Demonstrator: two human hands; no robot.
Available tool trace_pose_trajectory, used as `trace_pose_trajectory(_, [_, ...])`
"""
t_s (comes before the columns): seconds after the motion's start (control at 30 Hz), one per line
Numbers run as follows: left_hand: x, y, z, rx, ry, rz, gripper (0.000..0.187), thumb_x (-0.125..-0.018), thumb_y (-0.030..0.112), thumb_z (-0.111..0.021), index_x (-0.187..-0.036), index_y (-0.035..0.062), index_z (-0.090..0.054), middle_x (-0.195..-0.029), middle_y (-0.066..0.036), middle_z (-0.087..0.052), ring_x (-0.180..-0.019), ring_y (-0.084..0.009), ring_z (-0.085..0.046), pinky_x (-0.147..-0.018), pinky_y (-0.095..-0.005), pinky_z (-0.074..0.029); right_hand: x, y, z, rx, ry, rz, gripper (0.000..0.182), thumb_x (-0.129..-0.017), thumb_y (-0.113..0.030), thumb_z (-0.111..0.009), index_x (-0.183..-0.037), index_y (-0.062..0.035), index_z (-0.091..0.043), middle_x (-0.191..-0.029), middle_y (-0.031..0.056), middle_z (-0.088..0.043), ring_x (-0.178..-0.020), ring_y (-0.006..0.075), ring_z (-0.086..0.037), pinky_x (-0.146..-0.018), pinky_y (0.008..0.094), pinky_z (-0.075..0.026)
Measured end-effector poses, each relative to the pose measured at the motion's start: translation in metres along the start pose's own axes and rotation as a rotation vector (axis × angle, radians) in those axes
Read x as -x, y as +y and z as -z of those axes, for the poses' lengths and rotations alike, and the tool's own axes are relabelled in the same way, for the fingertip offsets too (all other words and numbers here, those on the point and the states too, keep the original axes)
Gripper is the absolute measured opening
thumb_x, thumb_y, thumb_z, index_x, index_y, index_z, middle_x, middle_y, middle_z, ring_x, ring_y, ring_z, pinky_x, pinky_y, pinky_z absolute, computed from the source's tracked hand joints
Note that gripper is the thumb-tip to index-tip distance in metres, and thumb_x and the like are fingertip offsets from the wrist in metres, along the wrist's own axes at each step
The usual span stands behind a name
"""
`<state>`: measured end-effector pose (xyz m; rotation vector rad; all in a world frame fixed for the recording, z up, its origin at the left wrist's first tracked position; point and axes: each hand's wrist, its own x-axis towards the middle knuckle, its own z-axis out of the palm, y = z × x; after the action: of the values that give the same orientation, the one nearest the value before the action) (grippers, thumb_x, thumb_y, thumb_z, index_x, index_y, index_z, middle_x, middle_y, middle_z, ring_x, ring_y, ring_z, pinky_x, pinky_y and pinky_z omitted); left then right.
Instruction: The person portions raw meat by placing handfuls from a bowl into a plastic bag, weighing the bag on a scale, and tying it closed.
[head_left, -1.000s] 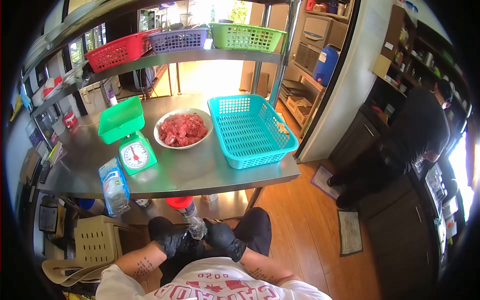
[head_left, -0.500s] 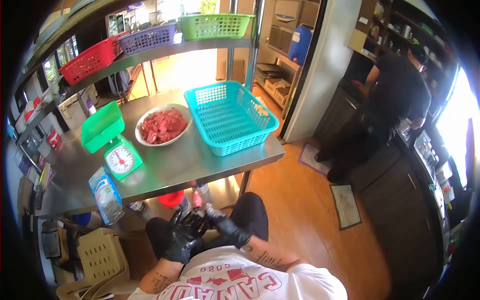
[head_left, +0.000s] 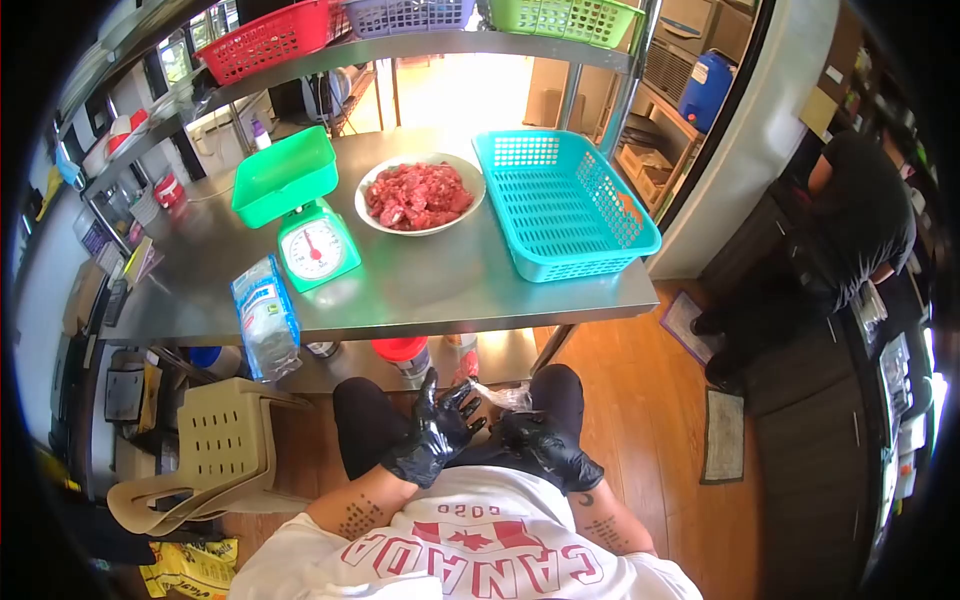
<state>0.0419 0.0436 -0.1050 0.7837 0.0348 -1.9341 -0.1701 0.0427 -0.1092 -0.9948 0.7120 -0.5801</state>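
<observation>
My left hand (head_left: 440,430), in a shiny black glove, is raised over my lap with its fingers spread and nothing in it. My right hand (head_left: 548,445), gloved the same way, is closed, and a strip of crumpled clear plastic (head_left: 510,398) sticks out of it toward the left fingertips. Beyond both hands stands the steel table (head_left: 430,295). On it are a white bowl (head_left: 362,212) of raw cut meat (head_left: 420,195), a green dial scale (head_left: 315,250) with a green pan, a blue-and-clear plastic pack (head_left: 266,320) at the front edge, and a turquoise basket (head_left: 565,205).
A beige plastic chair (head_left: 215,440) stands at left. Under the table is a red-lidded jar (head_left: 402,355). A shelf (head_left: 450,42) above bears red, purple and green baskets. Another person (head_left: 850,220) in black works at the right counter. A yellow bag (head_left: 190,568) lies on the floor.
My hands have drawn apart; the left has opened its fingers, while the right has moved right with the clear plastic. My view has turned, so the table appears farther right and higher.
</observation>
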Motion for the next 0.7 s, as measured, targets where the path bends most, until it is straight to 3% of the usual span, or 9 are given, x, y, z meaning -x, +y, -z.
trace_pose_trajectory(0.03, [-0.001,-0.001,-0.003,0.002,0.005,0.0,0.071,-0.079,0.065,-0.051,-0.125,0.0111,-0.051,-0.112,-0.01,-0.054,-0.107,-0.0262,-0.048,-0.093,-0.0446,-0.038,-0.002,-0.006,-0.009,-0.003,-0.002,-0.004,0.025,-0.09,-0.017,-0.055,-0.106,0.0012,-0.063,-0.086,0.0075,-0.062,-0.077,0.0088,-0.054,-0.071,0.0259,-0.045])
trace_pose_trajectory(0.1, [-0.004,-0.006,-0.009,0.058,-0.087,0.048,0.067,-0.084,0.062,-0.046,-0.12,0.0058,-0.053,-0.11,-0.008,-0.057,-0.105,-0.026,-0.051,-0.093,-0.0438,-0.04,-0.013,-0.013,-0.037,0.277,0.389,0.17,0.027,-0.087,-0.014,-0.059,-0.109,0.0005,-0.061,-0.086,0.0051,-0.062,-0.076,0.0072,-0.054,-0.069,0.0273,-0.047])
trace_pose_trajectory(0.13, [-0.004,-0.011,-0.009,0.056,-0.088,0.061,0.067,-0.084,0.062,-0.046,-0.12,0.0058,-0.053,-0.11,-0.008,-0.057,-0.105,-0.026,-0.051,-0.093,-0.0438,-0.04,-0.016,-0.025,-0.049,0.431,0.468,0.313,0.026,-0.085,-0.016,-0.06,-0.106,-0.0002,-0.062,-0.085,0.0082,-0.063,-0.071,0.0146,-0.059,-0.065,0.03,-0.049])
trace_pose_trajectory(0.17, [-0.007,-0.014,-0.01,0.103,-0.16,0.073,0.066,-0.085,0.06,-0.046,-0.12,0.0048,-0.053,-0.113,-0.009,-0.057,-0.108,-0.0263,-0.051,-0.095,-0.0432,-0.04,-0.026,-0.022,-0.048,0.433,0.483,0.316,0.026,-0.085,-0.016,-0.06,-0.106,-0.0002,-0.062,-0.085,0.0082,-0.063,-0.071,0.0146,-0.059,-0.065,0.03,-0.049])
trace_pose_trajectory(0.27, [-0.002,-0.015,-0.025,0.182,-0.287,0.079,0.06,-0.087,0.054,-0.047,-0.118,0.003,-0.056,-0.116,-0.012,-0.059,-0.109,-0.0257,-0.054,-0.096,-0.0402,-0.041,-0.054,-0.013,-0.036,0.914,0.519,0.562,0.023,-0.079,-0.011,-0.061,-0.099,0.0009,-0.059,-0.089,0.0206,-0.061,-0.08,0.0371,-0.061,-0.07,0.0399,-0.05])
trace_pose_trajectory(0.53, [-0.029,-0.013,0.008,0.074,-0.222,-0.017,0.046,-0.087,0.053,-0.05,-0.097,0.0098,-0.062,-0.093,-0.006,-0.065,-0.086,-0.0194,-0.062,-0.079,-0.0333,-0.05,-0.086,0.007,-0.026,0.831,0.551,0.48,0.026,-0.078,-0.011,-0.062,-0.101,-0.0005,-0.06,-0.095,0.0193,-0.061,-0.086,0.0351,-0.062,-0.075,0.0387,-0.05])
trace_pose_trajectory(0.57, [-0.025,-0.011,0.004,0.049,-0.218,-0.012,0.043,-0.087,0.053,-0.051,-0.098,0.0122,-0.063,-0.093,-0.003,-0.065,-0.083,-0.0187,-0.063,-0.075,-0.0318,-0.051,-0.087,0.007,-0.025,0.908,0.562,0.512,0.026,-0.076,-0.005,-0.063,-0.101,0.0006,-0.061,-0.093,0.0174,-0.062,-0.084,0.0278,-0.065,-0.073,0.0342,-0.051])
trace_pose_trajectory(0.63, [-0.014,-0.002,0.002,-0.001,-0.223,0.123,0.038,-0.087,0.05,-0.054,-0.099,0.0151,-0.062,-0.091,-0.001,-0.065,-0.082,-0.0186,-0.063,-0.074,-0.0327,-0.051,-0.084,0.002,-0.024,0.924,0.52,0.498,0.026,-0.073,-0.003,-0.063,-0.099,-0.0002,-0.061,-0.09,0.0175,-0.062,-0.081,0.0291,-0.064,-0.07,0.0349,-0.051])
trace_pose_trajectory(0.7, [-0.016,-0.008,-0.005,0.035,-0.179,0.024,0.034,-0.088,0.047,-0.055,-0.099,0.0159,-0.061,-0.09,0.0,-0.064,-0.082,-0.0173,-0.061,-0.073,-0.0318,-0.05,-0.08,-0.004,-0.029,0.986,0.479,0.487,0.027,-0.075,-0.006,-0.062,-0.101,-0.0006,-0.061,-0.092,0.0189,-0.061,-0.083,0.0327,-0.063,-0.072,0.0375,-0.05])
